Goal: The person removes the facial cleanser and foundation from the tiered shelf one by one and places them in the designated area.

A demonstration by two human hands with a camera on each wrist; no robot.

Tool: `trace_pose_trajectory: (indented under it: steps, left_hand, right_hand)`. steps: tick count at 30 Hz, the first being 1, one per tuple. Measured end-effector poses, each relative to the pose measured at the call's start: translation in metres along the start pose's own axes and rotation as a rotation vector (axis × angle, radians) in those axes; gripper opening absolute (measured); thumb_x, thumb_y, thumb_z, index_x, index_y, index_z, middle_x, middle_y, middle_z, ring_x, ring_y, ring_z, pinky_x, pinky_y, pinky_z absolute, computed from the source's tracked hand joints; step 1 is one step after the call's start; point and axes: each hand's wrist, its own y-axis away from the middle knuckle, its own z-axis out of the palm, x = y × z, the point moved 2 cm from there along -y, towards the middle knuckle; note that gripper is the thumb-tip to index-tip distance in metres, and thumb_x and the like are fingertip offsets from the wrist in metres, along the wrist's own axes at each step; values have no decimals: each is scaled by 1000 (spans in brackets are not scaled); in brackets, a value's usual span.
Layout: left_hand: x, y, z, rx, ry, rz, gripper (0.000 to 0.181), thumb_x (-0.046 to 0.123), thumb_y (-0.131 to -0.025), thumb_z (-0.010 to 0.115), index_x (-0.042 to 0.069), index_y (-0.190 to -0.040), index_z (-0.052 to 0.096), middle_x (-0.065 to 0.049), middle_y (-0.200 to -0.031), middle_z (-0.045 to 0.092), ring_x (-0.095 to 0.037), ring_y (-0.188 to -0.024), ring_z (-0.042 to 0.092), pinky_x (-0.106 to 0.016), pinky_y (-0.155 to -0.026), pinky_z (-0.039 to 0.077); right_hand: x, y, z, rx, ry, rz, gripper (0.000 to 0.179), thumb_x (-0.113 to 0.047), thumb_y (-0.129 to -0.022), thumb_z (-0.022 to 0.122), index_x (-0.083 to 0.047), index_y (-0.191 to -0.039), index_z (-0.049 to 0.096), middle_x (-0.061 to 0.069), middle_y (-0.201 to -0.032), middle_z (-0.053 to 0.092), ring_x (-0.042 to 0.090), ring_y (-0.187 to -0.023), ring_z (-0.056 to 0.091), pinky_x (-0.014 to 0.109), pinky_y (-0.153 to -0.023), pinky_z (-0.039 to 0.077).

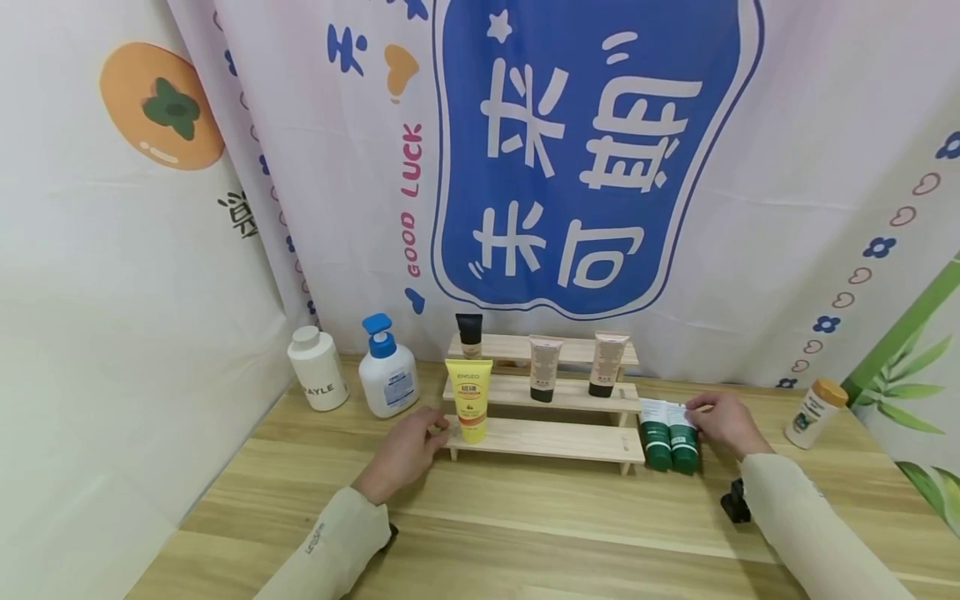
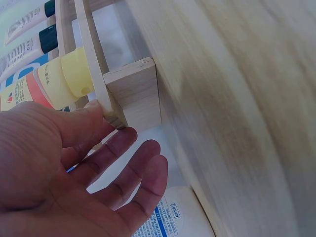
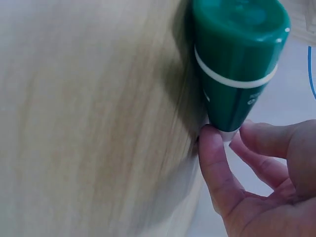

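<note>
A three-tier wooden display rack [image 1: 551, 435] stands on the table. At the left end of its lowest board, my left hand [image 1: 408, 450] pinches the corner between thumb and index finger [image 2: 121, 143], the other fingers loosely bent. Just beside that thumb, a yellow tube [image 1: 471, 404] stands cap-down on the lowest tier. Right of the rack, two green-and-white tubes [image 1: 656, 437] lie side by side on the table. My right hand [image 1: 726, 423] holds the right-hand green-and-white tube [image 3: 237, 64] by its pale upper end, with thumb and fingers on either side.
Two beige tubes [image 1: 544, 371] with black caps stand on the middle tier and a small black-topped tube [image 1: 470, 333] at upper left. Left of the rack are a blue-pump bottle [image 1: 388, 379] and a white bottle [image 1: 318, 371]. An orange-capped bottle [image 1: 816, 414] stands far right.
</note>
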Motion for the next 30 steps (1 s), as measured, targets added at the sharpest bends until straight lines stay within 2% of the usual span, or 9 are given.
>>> trace_pose_trajectory:
  steps: [3,6,11,16,21,30]
  left_hand:
    - [0,0,1,-4,-1,-13,16,11,-92,63,9,-107,63,-4,-104,60,-16,-89,56,-37,-78,50]
    - [-1,0,2,-8,-1,-27,16,12,-92,63,10,-108,63,-3,-105,59,-15,-86,55,-35,-75,50]
    - [1,1,1,-5,1,-20,15,11,-92,63,8,-107,63,-4,-105,59,-15,-84,54,-34,-72,49]
    - [1,1,0,-2,3,-21,15,11,-92,63,8,-107,63,-4,-105,59,-15,-83,54,-33,-73,49]
    - [0,0,0,-1,0,-25,15,12,-92,63,9,-107,63,-4,-105,59,-15,-85,55,-34,-75,50]
    - [1,1,0,4,6,-14,15,10,-91,63,9,-106,63,-3,-104,59,-15,-86,55,-36,-75,50]
  right_hand:
    - [-1,1,0,-6,33,-10,31,-12,-92,59,10,-114,57,23,-98,60,25,-78,60,36,-66,51]
    - [-5,4,-4,0,90,-23,39,-20,-93,59,9,-119,54,30,-109,55,35,-91,57,44,-75,49]
    - [-27,15,-17,79,109,-126,47,-28,-96,55,10,-123,51,33,-117,52,45,-103,52,53,-81,46]
    - [-50,27,-27,176,97,-235,43,-29,-97,54,6,-123,52,29,-117,54,41,-101,54,52,-79,48]
    - [-68,37,-30,255,84,-328,35,-24,-96,57,2,-119,57,22,-112,58,36,-96,57,50,-79,50]
    - [-93,53,-26,335,105,-469,23,-13,-92,63,-2,-112,61,14,-105,61,28,-90,59,47,-77,52]
